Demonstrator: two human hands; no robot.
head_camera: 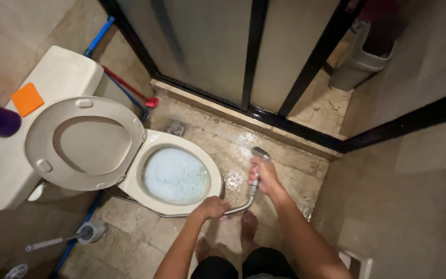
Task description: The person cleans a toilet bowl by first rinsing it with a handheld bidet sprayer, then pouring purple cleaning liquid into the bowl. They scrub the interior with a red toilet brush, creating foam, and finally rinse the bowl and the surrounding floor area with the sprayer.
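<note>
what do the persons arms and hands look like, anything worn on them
Both arms are bare from the upper arm down: no sleeves show in view. The left hand and right hand wear no gloves, and no watch, ring or band can be made out on either wrist. The arms are slim, with no visible markings. Dark shorts show at the bottom edge.

Wet beige tile floor [285, 170] of a bathroom

A white toilet [171, 175] stands at left centre, a toilet brush holder [93, 231] at lower left, a grey bin [360, 59] at upper right, bare feet [248, 226] at bottom centre.
</note>
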